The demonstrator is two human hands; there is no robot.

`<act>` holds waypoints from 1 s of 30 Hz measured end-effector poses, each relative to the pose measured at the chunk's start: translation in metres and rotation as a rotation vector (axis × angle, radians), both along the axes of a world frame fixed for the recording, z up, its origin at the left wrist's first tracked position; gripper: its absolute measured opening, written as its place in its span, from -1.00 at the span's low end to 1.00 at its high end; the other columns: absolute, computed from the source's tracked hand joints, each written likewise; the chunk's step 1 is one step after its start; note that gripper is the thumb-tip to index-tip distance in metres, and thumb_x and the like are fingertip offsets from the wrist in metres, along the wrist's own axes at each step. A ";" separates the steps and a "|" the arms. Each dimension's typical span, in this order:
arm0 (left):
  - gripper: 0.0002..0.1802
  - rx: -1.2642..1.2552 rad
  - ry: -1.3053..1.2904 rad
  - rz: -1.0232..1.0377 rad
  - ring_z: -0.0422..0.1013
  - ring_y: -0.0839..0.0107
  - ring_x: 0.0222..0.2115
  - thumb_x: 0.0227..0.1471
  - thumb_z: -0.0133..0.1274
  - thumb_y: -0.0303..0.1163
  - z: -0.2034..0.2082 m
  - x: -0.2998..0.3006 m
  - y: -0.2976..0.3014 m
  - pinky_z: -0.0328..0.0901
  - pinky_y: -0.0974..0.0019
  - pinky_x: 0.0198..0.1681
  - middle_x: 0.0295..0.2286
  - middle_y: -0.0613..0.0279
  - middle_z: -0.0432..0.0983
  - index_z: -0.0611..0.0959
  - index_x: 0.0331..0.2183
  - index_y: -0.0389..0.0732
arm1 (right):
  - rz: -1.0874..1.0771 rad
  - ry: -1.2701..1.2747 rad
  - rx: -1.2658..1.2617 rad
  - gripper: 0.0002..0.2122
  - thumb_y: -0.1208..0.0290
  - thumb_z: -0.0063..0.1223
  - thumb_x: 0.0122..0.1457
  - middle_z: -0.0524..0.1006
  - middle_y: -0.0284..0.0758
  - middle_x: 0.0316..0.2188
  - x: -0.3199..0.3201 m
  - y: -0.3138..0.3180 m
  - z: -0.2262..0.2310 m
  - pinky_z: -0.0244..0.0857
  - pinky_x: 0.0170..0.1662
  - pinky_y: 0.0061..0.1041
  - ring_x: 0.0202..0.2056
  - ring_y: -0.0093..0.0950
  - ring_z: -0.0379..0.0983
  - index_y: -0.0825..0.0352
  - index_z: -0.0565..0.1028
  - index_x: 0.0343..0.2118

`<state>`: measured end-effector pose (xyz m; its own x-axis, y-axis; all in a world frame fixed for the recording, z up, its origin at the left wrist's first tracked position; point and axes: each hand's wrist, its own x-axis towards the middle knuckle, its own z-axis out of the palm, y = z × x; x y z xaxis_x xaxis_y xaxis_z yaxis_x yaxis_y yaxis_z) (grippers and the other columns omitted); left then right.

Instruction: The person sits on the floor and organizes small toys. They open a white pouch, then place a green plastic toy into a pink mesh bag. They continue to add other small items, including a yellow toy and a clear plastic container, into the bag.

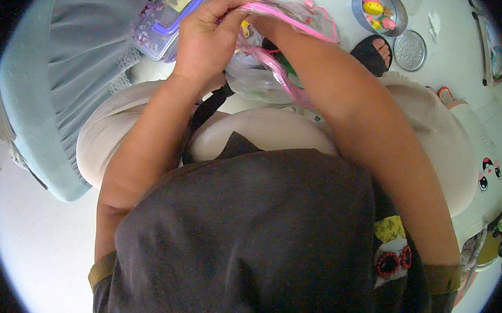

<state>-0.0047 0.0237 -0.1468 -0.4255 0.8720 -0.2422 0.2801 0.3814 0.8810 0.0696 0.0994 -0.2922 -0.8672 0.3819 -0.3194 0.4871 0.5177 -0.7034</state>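
- Pinching the pink-trimmed clear plastic bag (292,22) near its upper edge, the left hand (209,32) has thumb and fingers pressed together on the trim; I take it that this lifts the flap and leaves the opening free.
- The bag itself is in front of the person, between the spread knees, its limp lower part sagging in folds; perhaps it needs a hand on the trim because film this soft would fold shut.
- The right hand (267,27) reaches in under the raised flap. Its fingers are hidden from me, so I cannot tell whether they are spread or closed on anything.
- Beige trousers (103,140) cover the knees, parted to either side, which seems to make room for both arms to meet at the bag.
- Just beyond the left hand sits a clear box with a purple handle (154,42), near enough, I'd judge, to be reached without shifting.
- Off to the right, past a black sandal (370,53), a round tin (401,20) stands uncovered with small yellow and pink pieces inside. A round metal lid (410,51) lies just beside it, probably set there to leave the contents within reach.
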 end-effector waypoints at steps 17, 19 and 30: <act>-0.79 -0.003 0.080 -0.040 0.42 0.38 -0.39 -0.03 0.00 -0.45 -0.011 -0.005 0.007 0.30 0.38 -0.32 -0.42 0.09 0.50 0.56 -0.29 -0.30 | -0.578 -0.098 -1.082 -0.73 0.47 -0.03 0.00 0.47 -0.25 -0.25 0.035 0.029 -0.016 0.25 -0.08 -0.48 -0.23 -0.42 0.41 0.26 0.40 -0.17; -0.85 -0.001 0.177 -0.049 0.41 0.51 -0.45 -0.01 -0.03 -0.52 -0.003 -0.002 0.008 0.29 0.47 -0.36 -0.50 0.17 0.51 0.57 -0.34 -0.30 | -0.599 -0.106 -1.112 -0.73 0.47 -0.03 0.00 0.47 -0.25 -0.25 0.036 0.027 -0.017 0.25 -0.08 -0.48 -0.23 -0.42 0.41 0.26 0.40 -0.17; -0.85 0.120 -0.094 0.007 0.36 0.60 -0.43 0.00 -0.03 -0.54 0.027 0.010 0.020 0.26 0.54 -0.34 -0.47 0.27 0.49 0.55 -0.33 -0.34 | -0.498 -0.027 -1.080 -0.76 0.47 -0.03 0.03 0.46 -0.28 -0.28 0.052 0.036 0.014 0.26 -0.12 -0.56 -0.26 -0.51 0.40 0.29 0.40 -0.20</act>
